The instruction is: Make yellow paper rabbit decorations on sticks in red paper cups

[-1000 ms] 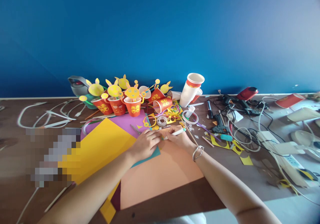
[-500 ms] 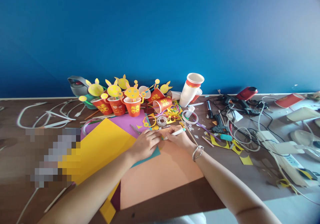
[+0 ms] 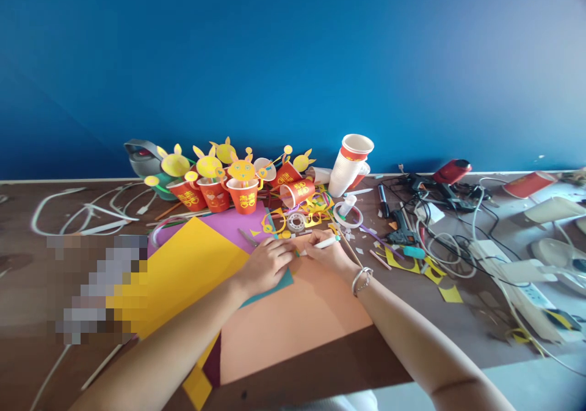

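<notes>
Nearest the person, a peach sheet (image 3: 297, 338) lies flat on the brown surface (image 3: 357, 365), with a yellow sheet (image 3: 192, 264) to its left. A teal sheet (image 3: 270, 290) rests on the peach one, partly beneath the left hand (image 3: 268, 261). That hand lies palm down, its fingers bent and close together; whether they pinch anything cannot be told. Beside it, the right hand (image 3: 329, 252), a silver bracelet (image 3: 362, 281) at its wrist, has its fingers closed around a white pen (image 3: 326, 242). The pen slants over the far part of the peach sheet, its lower end close to the left fingertips.

Just past the hands sit scissors (image 3: 247, 237) and a tape roll (image 3: 296, 221). Farther back, red cups (image 3: 247, 198) carry yellow animal-head cutouts (image 3: 209, 166), and a tilted cup stack (image 3: 348, 170) stands near the blue wall (image 3: 293, 63).
</notes>
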Demonstrator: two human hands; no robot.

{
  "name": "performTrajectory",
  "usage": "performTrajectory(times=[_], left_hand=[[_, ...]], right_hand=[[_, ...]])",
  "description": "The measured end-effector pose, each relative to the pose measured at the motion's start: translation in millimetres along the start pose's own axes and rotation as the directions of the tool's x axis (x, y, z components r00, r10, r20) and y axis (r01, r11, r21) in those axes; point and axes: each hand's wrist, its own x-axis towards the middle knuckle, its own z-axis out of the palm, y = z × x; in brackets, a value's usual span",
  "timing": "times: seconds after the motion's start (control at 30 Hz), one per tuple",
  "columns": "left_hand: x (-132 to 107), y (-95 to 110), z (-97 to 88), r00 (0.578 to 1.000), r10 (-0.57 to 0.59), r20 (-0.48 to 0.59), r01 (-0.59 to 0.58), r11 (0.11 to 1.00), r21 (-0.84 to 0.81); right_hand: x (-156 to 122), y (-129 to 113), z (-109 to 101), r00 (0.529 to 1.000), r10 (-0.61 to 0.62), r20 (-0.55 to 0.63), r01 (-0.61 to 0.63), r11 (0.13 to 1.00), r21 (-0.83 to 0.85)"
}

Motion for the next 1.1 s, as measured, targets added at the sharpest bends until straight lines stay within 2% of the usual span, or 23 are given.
performTrajectory(times=[0.1,0.17,0.2,0.27,0.33,0.4,0.47,0.53,0.63,0.73,0.8,0.87,0.93,1.1], left_hand=[[-1,-1,3.7,0.998,-0.038,-0.042,0.036,0.998,-0.053],[-1,-2,5.4,0.984,-0.122,-0.131,0.104,0.986,-0.134],[-1,-3,5.6,0.963,-0.187,-0.195,0.148,0.969,-0.196],[-1,-8,4.5,0.873,-0.357,-0.331,0.234,0.904,-0.359],[0,-14,1.8,0.735,-0.535,-0.417,0.276,0.797,-0.537],[1,-20,-1.1,0.607,-0.661,-0.442,0.256,0.689,-0.678],[1,-24,-3.2,0.53,-0.729,-0.433,0.213,0.609,-0.764],[1,-26,-4.2,0.509,-0.755,-0.413,0.191,0.568,-0.801],[1,-27,-4.0,0.526,-0.757,-0.387,0.195,0.55,-0.812],[2,-28,-4.1,0.504,-0.776,-0.379,0.189,0.527,-0.828],[2,-29,-4.6,0.472,-0.801,-0.369,0.197,0.503,-0.841],[2,-32,-5.2,0.447,-0.82,-0.356,0.213,0.484,-0.848],[2,-33,-5.6,0.441,-0.826,-0.351,0.218,0.478,-0.851],[2,-34,-7.8,0.462,-0.817,-0.346,0.207,0.479,-0.853]], right_hand=[[0,-2,-1,0.997,0.072,0.028,-0.074,0.991,0.109],[-1,-5,-2,0.993,0.116,0.03,-0.12,0.972,0.204],[-1,-7,-3,0.991,0.129,0.021,-0.13,0.96,0.248],[-3,-10,-5,0.993,0.111,-0.024,-0.1,0.951,0.292],[-5,-12,-7,0.995,0.049,-0.082,-0.024,0.961,0.275],[-9,-12,-10,0.993,-0.015,-0.115,0.042,0.971,0.237],[-13,-11,-12,0.991,-0.059,-0.117,0.08,0.98,0.184],[-16,-10,-13,0.987,-0.1,-0.124,0.11,0.991,0.079],[-19,-10,-11,0.957,-0.275,-0.093,0.265,0.958,-0.113],[-19,-13,-5,0.849,-0.523,0.07,0.522,0.814,-0.253],[-20,-15,-1,0.769,-0.608,0.198,0.636,0.702,-0.321],[-22,-19,2,0.709,-0.639,0.299,0.702,0.6,-0.382],[-25,-22,5,0.674,-0.645,0.36,0.734,0.53,-0.424],[-30,-29,7,0.669,-0.62,0.41,0.74,0.503,-0.447]])
